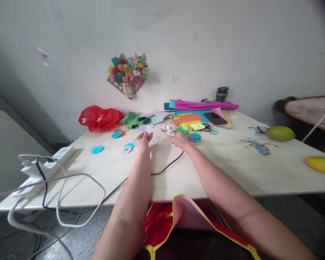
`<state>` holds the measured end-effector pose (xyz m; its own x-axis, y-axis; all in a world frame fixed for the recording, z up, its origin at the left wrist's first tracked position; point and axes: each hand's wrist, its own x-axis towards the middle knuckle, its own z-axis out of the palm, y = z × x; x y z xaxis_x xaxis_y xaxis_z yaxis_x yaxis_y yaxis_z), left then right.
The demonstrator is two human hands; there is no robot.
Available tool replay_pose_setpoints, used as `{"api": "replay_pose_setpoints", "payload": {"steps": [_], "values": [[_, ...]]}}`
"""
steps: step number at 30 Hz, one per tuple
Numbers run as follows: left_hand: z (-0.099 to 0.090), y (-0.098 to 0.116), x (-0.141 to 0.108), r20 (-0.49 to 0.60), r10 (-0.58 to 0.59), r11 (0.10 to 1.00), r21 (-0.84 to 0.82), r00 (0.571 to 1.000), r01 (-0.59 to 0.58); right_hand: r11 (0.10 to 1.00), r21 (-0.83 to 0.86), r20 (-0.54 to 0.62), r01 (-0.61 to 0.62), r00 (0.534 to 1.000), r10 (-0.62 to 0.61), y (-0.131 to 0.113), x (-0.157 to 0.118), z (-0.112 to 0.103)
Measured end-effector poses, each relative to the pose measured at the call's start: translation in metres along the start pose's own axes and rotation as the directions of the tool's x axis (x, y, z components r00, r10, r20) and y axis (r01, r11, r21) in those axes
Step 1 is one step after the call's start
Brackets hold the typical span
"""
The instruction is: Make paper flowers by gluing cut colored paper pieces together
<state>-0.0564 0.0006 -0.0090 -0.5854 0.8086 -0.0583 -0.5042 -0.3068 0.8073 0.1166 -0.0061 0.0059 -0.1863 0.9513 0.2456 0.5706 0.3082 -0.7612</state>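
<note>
Pinched in the fingertips of my left hand (144, 140) is a light purple paper piece (145, 129). My right hand (178, 139) grips a white hot glue gun (168, 128), its nozzle pointing left toward the paper. From the gun a black cord (165, 169) runs down and left across the table. Just left of my left hand lie purple and blue paper flowers (126, 148), and farther left a blue paper flower (97, 149). Blue and orange paper circles (117, 134) rest behind them. Beside my right hand sits a stack of blue paper cutouts (195, 138).
A white power strip (60, 155) with looping cables covers the left side of the table (173, 186). At the back are a red plastic bag (99, 118), scissors (146, 119), coloured sheets (188, 118) and a dark phone (215, 118). Mangoes (280, 133) lie at right.
</note>
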Motion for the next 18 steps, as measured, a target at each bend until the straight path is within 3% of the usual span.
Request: {"api": "replay_pose_setpoints", "payload": {"steps": [3,7,13,18], "values": [[0.002,0.008,0.000,-0.046,0.066,0.995,-0.068,0.997,-0.069,0.981,-0.173,0.023,0.091,0.996,-0.089,0.000,0.004,0.010],[0.001,0.017,-0.001,-0.017,0.149,0.982,-0.116,0.989,-0.150,0.928,-0.312,0.096,0.205,0.978,-0.184,0.001,0.009,0.026],[0.002,0.022,-0.005,0.016,0.211,0.972,-0.108,0.977,-0.208,0.831,-0.466,0.165,0.306,0.952,-0.258,-0.005,0.010,0.048],[0.007,0.013,-0.012,0.090,0.187,0.982,-0.038,0.978,-0.184,0.773,-0.551,0.212,0.315,0.948,-0.236,-0.015,0.013,0.065]]}}
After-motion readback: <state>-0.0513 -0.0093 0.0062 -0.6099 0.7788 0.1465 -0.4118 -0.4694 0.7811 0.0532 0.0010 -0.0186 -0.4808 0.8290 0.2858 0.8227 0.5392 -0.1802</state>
